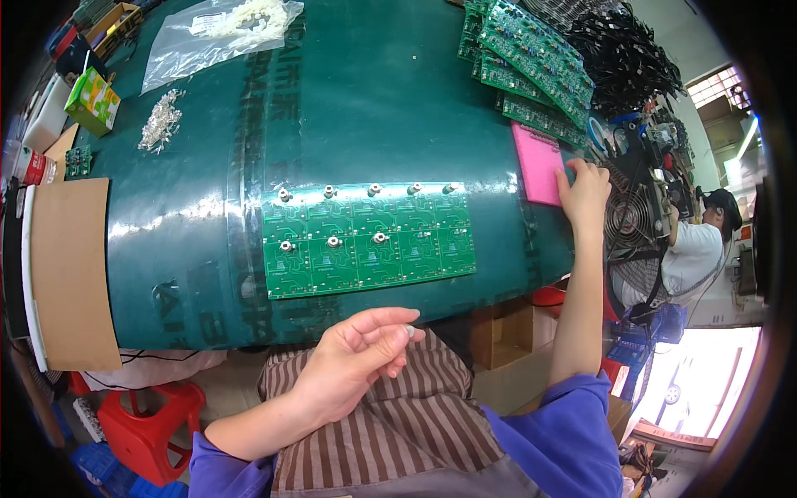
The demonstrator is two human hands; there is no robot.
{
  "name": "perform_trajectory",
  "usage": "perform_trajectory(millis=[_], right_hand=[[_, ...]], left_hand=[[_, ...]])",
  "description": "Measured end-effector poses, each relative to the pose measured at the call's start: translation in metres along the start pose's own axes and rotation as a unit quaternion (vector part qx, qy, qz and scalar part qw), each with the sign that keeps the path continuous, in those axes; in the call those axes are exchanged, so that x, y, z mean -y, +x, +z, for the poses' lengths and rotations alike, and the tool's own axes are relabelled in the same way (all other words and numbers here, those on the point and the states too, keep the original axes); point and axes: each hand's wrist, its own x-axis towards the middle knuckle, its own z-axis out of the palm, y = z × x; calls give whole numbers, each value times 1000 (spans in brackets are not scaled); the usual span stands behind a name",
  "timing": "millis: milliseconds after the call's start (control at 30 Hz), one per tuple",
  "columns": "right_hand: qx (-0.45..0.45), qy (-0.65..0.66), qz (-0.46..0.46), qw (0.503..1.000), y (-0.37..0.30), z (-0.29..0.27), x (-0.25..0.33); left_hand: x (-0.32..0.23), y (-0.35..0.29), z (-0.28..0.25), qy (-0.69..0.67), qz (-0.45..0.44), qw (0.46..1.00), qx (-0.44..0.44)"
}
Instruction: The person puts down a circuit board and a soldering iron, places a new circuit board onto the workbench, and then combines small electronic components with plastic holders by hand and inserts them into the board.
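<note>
— Noticed what in the left fingers [378, 319]?
— Saw a tiny pale piece [409, 330], pinched tight. Just ahead of them, spotted a flat, glossy, rectangular circuit board [353, 266] lying on the smooth green surface [374, 124].
— Found what near the right fingers [592, 170]?
— Found a matte, foam-like pink slab [538, 170] just to their left; couldn't tell their grip.
— Counted?
— Counted one such board, ten sections, eight stubby metallic knobs [334, 241] on top; one slab.

From distance, I see large dark letters [212, 307] on the dark-green table cover [374, 108], left of the green rectangular circuit panel [370, 257]; beyond it, the clear plastic bag [170, 54] bears a white printed label [207, 22], too small for reading.
</note>
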Motion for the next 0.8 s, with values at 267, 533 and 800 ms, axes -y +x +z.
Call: perform_trajectory(millis=[267,533,800], right_hand=[[3,-45,23,999,-2,18,-5],[-133,37,3,990,-9,6,8],[199,771,48,603,-92,-97,138]], left_hand=[[4,1,-6,-11,2,1000,16],[4,2,-3,-6,5,1000,8],[4,7,-1,-26,32,999,-7]])
